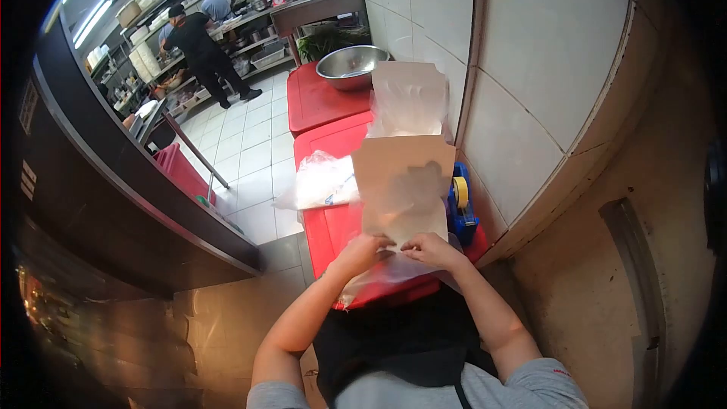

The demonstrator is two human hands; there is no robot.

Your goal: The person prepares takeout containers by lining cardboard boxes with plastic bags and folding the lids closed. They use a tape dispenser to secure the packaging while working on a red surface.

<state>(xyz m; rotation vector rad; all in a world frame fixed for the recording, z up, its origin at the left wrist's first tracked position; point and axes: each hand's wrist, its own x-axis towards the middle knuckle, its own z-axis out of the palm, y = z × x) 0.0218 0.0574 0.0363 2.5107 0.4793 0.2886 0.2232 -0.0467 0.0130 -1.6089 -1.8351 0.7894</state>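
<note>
An open cardboard box (404,159) stands on a red lid (326,231), its flap raised away from me. Thin translucent plastic (379,276) lies at the box's near edge and hangs over the front of the lid. My left hand (367,251) is at the near left of the box, fingers bent on the plastic. Just right of it, my right hand (430,250) has its fingers pressed together at the same edge. The fingertips of both hands nearly meet. Behind this box is a second open box (410,95) with plastic sheet inside.
A clear plastic bag pile (326,180) lies left of the boxes. A blue tape dispenser (462,208) is at the right, by the tiled wall (522,53). Farther back sits a steel bowl (350,67). A person in black (198,49) and others are at kitchen shelves.
</note>
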